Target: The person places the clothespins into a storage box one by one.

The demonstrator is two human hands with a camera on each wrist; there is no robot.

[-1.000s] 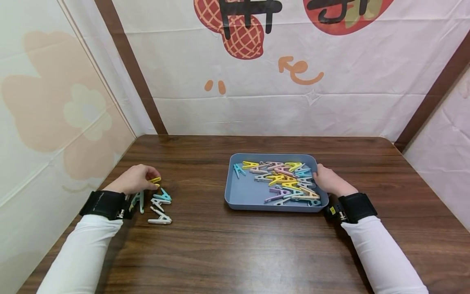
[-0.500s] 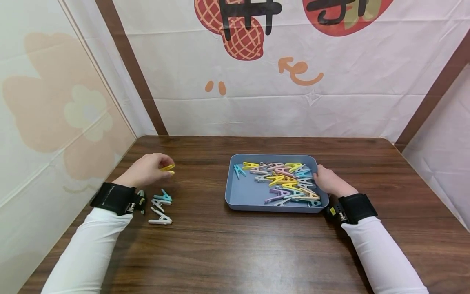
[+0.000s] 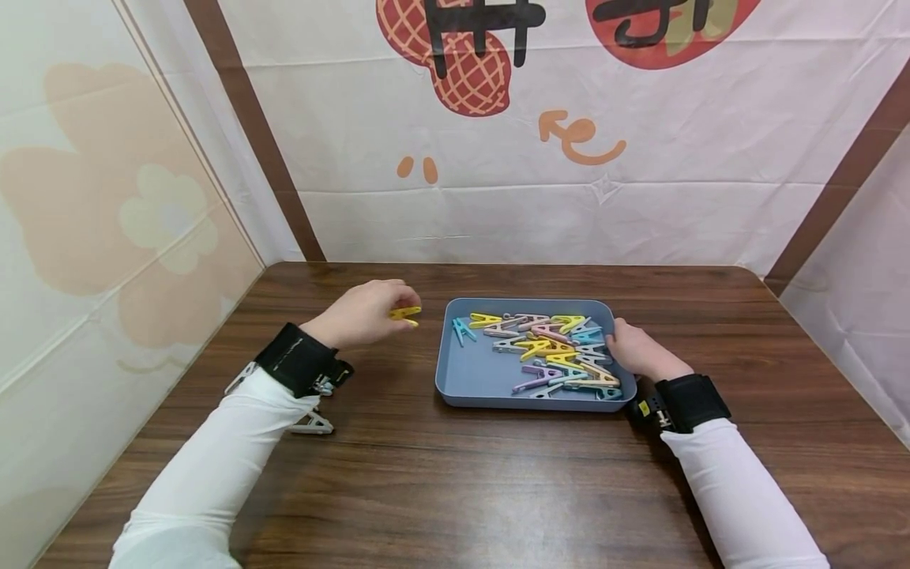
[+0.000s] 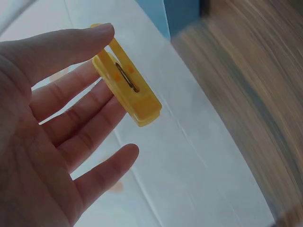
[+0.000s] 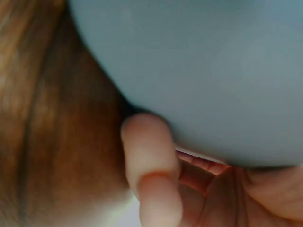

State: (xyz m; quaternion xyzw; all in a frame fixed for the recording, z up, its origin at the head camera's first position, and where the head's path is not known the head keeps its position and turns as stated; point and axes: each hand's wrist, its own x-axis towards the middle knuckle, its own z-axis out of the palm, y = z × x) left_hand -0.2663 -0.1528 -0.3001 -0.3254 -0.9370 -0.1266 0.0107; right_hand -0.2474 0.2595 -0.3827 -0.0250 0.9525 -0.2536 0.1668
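My left hand (image 3: 361,316) pinches a yellow clothespin (image 3: 405,313) above the table, left of the blue-grey tray (image 3: 465,378). In the left wrist view, thumb and fingers press the handle ends of this clothespin (image 4: 130,85), its other end pointing away from the palm. At the tray's right side, my right hand (image 3: 643,352) holds the wall. The right wrist view shows curled fingers against the outside of the tray (image 5: 189,71). Inside the tray lie several clothespins in yellow, pink, purple, blue and grey, mostly towards the right, with a blue clothespin (image 3: 464,331) apart at the left.
A white-grey clothespin (image 3: 313,424) lies on the brown wooden table (image 3: 455,482), below the left wrist. Others beside it are mostly hidden by the left wrist and sleeve. A printed white curtain (image 3: 498,213) stands behind the table's far edge.
My left hand has carried the yellow clothespin from the small group at the left towards the right, close to the tray. The right hand and the tray stay in place.
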